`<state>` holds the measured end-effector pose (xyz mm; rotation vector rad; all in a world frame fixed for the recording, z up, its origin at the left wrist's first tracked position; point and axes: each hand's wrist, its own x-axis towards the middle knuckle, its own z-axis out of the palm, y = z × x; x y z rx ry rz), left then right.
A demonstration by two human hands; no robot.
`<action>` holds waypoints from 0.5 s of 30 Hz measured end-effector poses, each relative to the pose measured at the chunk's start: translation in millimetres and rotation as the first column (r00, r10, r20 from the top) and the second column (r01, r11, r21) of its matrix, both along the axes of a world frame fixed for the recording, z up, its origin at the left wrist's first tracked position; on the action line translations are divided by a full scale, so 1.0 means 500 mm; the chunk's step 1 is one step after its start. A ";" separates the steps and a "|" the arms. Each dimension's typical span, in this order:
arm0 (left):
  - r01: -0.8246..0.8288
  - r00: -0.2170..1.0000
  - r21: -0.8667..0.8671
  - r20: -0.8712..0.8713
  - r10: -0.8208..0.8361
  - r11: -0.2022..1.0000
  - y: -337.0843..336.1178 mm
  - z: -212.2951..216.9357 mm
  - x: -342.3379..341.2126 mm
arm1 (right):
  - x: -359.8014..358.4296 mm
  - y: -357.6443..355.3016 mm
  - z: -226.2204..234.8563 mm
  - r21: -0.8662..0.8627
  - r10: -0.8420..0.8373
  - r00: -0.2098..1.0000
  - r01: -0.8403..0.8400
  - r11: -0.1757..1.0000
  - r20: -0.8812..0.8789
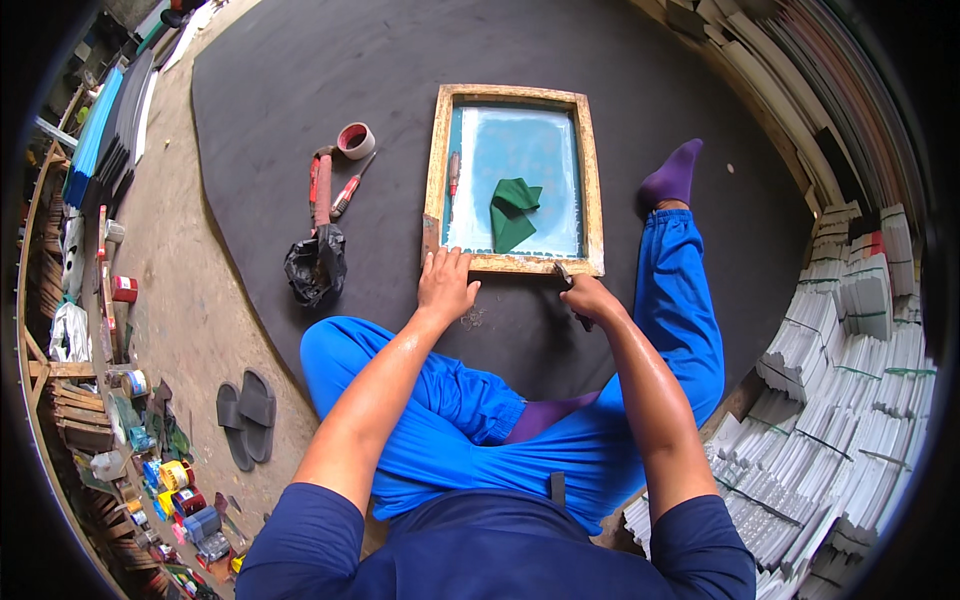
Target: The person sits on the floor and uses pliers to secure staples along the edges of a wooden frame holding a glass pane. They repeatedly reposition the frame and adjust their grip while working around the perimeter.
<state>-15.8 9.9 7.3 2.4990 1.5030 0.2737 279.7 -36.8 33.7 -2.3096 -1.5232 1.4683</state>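
A worn wooden screen-printing frame [432, 170] lies in front of me on the dark mat, its blue-green mesh edged in white. My left hand [446, 283] lies on its near rail toward the left corner, fingers stretched out. At the right end of the same rail, my right hand [590, 298] is closed round dark pliers [562, 270], whose tip touches the wood; the grip is mostly hidden by my fingers. Inside the frame rest a folded green cloth [514, 215] and a slim red-handled tool [454, 174] along the left rail.
Left of the frame lie a tape roll [355, 140], a red-handled screwdriver [347, 194], a hammer-like tool [322, 185] and a black plastic bag [315, 268]. Sandals [246, 420] sit off the mat. Bundled white stacks [840, 400] line the right; cans [176, 475] crowd the lower left.
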 end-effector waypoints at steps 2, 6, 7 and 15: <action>-0.004 1.000 -0.002 0.015 0.004 1.000 -0.001 -0.002 -0.001 | -0.005 0.008 0.018 -0.039 -0.009 1.000 0.008 0.999 -0.021; -0.003 0.999 -0.005 0.036 0.003 1.000 -0.001 -0.003 0.002 | -0.003 0.021 0.020 -0.104 -0.010 0.999 0.007 0.995 -0.031; -0.005 0.999 -0.010 0.036 0.006 1.000 -0.001 -0.003 0.001 | -0.009 0.025 0.030 -0.115 0.005 1.000 -0.008 0.993 -0.020; 0.004 1.000 0.014 0.030 -0.004 1.000 -0.005 -0.014 0.004 | -0.055 -0.005 0.046 0.058 -0.039 0.963 0.024 0.998 0.266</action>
